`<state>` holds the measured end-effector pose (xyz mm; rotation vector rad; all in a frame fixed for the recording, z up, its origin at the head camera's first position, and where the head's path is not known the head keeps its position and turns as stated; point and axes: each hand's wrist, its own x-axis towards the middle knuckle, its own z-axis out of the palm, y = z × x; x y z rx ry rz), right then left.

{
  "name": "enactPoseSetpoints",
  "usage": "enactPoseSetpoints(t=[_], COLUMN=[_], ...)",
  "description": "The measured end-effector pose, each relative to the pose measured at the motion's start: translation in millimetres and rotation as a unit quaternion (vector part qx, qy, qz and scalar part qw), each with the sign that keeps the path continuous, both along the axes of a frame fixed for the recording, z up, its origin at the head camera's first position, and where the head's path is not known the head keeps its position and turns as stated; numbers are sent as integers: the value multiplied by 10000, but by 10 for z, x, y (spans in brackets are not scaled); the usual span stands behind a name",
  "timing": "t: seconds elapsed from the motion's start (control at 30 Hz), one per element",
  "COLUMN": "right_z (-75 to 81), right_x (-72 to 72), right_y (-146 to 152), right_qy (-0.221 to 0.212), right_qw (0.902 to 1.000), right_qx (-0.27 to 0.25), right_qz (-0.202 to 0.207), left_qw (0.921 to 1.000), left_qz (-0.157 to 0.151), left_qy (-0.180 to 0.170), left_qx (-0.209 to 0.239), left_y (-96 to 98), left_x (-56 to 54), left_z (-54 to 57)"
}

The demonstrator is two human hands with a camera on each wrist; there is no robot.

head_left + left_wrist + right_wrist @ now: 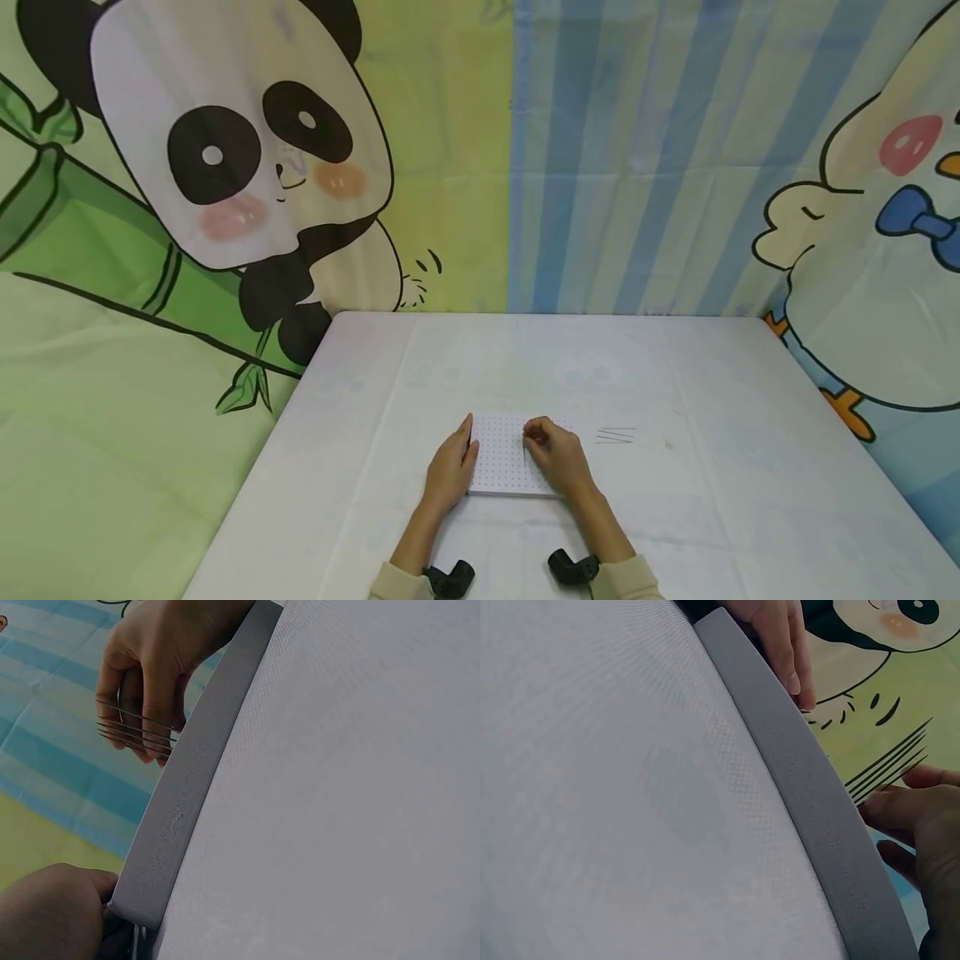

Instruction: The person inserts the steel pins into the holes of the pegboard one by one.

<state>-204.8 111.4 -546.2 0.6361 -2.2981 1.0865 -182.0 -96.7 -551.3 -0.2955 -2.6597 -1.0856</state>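
A white board (497, 467) with a grid of small holes lies on the table. My left hand (452, 467) grips its left edge, thumb toward the top face. Several thin metal pins (139, 729) stand up from the board in a row, also seen as dark slender pins (889, 761) in the right wrist view. My right hand (557, 457) is over the right part of the board, pinching a thin pin (524, 456) between thumb and fingertips close to that row. Its lower end is hidden behind the board's edge in the wrist views.
To the right of the board, several loose metal pins (615, 435) lie on the white-covered table (720, 483). Behind it hangs a cloth backdrop (435, 150) with a panda and stripes. Each wrist wears a black camera mount (450, 578).
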Motion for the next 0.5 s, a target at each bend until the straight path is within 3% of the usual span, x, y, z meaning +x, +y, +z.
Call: enactPoseSetpoints(t=[0.27, 0.5], right_z=[-42, -14], right_x=[39, 75], right_y=[106, 388], right_qy=[145, -203], right_qw=[9992, 9983], right_qx=[355, 196], right_qz=[-134, -505], left_qw=[10000, 10000], left_qz=[11, -6], left_qy=[-6, 52], left_qx=[3, -10], left_y=[14, -4], left_x=[5, -11], left_z=[-35, -33])
